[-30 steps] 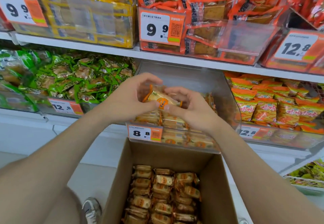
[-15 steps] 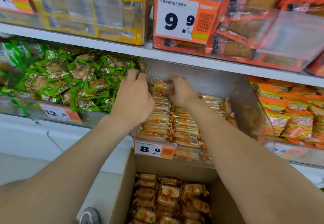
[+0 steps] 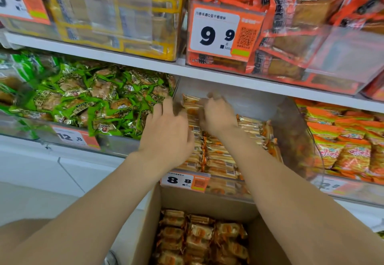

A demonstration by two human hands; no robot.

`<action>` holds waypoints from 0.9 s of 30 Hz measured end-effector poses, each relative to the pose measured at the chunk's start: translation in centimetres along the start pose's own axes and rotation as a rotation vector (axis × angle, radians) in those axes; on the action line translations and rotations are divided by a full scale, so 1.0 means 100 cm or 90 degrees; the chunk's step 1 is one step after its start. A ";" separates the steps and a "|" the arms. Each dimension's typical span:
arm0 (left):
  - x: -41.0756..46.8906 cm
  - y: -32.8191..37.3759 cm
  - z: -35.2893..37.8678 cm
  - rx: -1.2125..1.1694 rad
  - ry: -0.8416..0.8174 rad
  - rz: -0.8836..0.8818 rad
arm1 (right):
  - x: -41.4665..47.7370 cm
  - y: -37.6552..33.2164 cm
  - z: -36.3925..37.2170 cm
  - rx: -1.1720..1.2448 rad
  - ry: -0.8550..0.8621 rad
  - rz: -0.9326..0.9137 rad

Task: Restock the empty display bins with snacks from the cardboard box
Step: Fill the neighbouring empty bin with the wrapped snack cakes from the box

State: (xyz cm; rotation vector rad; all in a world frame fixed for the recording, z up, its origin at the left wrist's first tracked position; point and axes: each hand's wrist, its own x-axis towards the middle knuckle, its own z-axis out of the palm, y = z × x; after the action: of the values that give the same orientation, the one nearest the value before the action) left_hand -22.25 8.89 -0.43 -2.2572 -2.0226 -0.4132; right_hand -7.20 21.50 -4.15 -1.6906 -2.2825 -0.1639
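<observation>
Orange-and-cream snack packs stand in tight rows in the clear display bin on the middle shelf, behind the 8.8 price tag. My right hand reaches to the back of the left row. Its blurred fingers curl on the end of the rearmost snack pack. My left hand hovers over the front of that row, fingers spread, holding nothing. Below, the open cardboard box holds several more of the same packs.
A bin of green-wrapped snacks sits to the left and a bin of orange bags to the right. The white shelf edge above carries yellow and red packs close over my hands. A shoe shows beside the box.
Both hands carried one pack from above the box into the back of the bin. My left hand has since slid back toward me and spread; the view has moved closer to the shelf.
</observation>
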 end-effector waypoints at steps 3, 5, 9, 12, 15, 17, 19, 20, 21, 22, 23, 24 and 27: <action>-0.007 0.002 0.001 0.061 -0.012 0.014 | 0.005 0.000 0.002 0.039 0.056 0.064; -0.011 0.002 0.000 0.094 0.013 0.034 | 0.008 -0.003 0.005 0.040 0.024 0.060; -0.018 0.007 -0.004 0.098 0.080 0.112 | -0.001 -0.004 0.000 -0.022 -0.036 -0.006; -0.029 0.009 -0.008 -0.008 0.115 0.161 | -0.022 0.000 -0.022 -0.003 -0.019 -0.015; -0.048 0.009 -0.022 -0.202 0.042 0.231 | -0.070 -0.002 -0.053 0.134 0.106 -0.027; -0.070 0.011 -0.029 -0.326 -0.125 0.270 | -0.122 -0.006 -0.080 0.202 0.155 -0.043; -0.094 0.015 -0.026 -0.305 -0.291 0.305 | -0.180 -0.008 -0.103 0.259 0.145 -0.080; -0.106 0.019 -0.019 -0.255 -0.371 0.318 | -0.209 -0.007 -0.106 0.276 0.112 -0.103; -0.117 0.024 -0.010 -0.195 -0.452 0.328 | -0.233 -0.005 -0.104 0.272 0.060 -0.121; -0.128 0.030 0.000 -0.133 -0.529 0.331 | -0.254 -0.002 -0.096 0.246 -0.009 -0.128; -0.138 0.037 0.012 -0.075 -0.592 0.331 | -0.273 0.002 -0.084 0.204 -0.096 -0.128; -0.146 0.044 0.024 -0.029 -0.642 0.323 | -0.288 0.005 -0.069 0.158 -0.196 -0.114; -0.160 0.056 0.069 0.003 -0.722 0.285 | -0.318 0.022 -0.009 0.074 -0.436 -0.022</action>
State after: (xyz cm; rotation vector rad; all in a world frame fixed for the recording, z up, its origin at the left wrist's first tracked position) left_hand -17.20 -5.55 -10.43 -3.1717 -1.5915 1.1363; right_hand 3.45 -7.23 -13.02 -1.8407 -2.7058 0.6249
